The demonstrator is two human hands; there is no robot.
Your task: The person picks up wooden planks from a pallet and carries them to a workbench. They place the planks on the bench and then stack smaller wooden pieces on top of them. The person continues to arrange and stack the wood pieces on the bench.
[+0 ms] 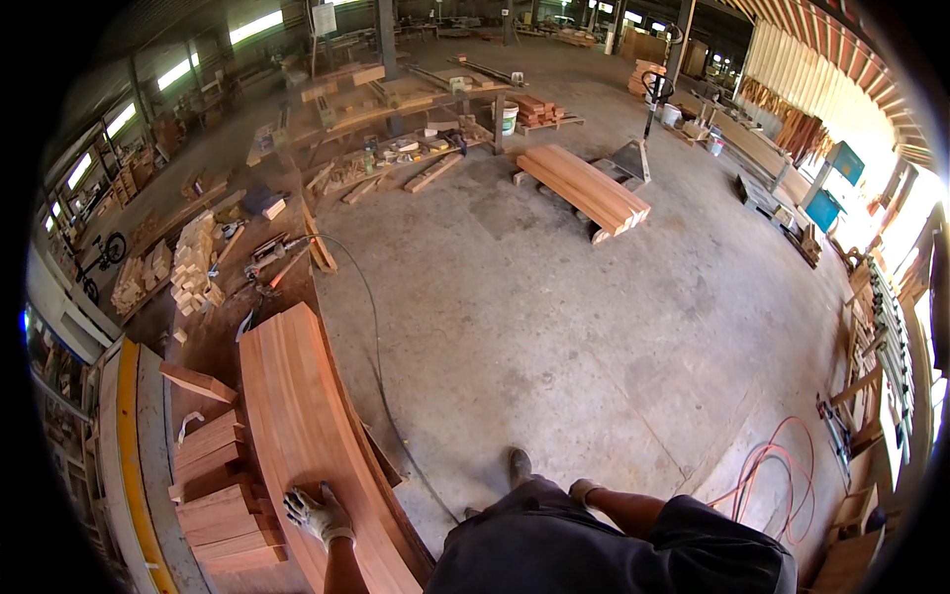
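Nearby, gloved left hand point(319, 515) spread flat on the long plank point(302, 416) near its edge, right hand's point(584, 491) grip unclear, bare concrete floor point(574, 327) alongside.

Gloved left hand point(319, 515) on reddish plank stack point(297, 406)

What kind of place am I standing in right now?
Most likely a woodworking or timber workshop. A gloved left hand rests on a long reddish-brown wooden board, a stack of pale planks sits on the bare concrete floor, and short cut wood blocks are piled up beside it.
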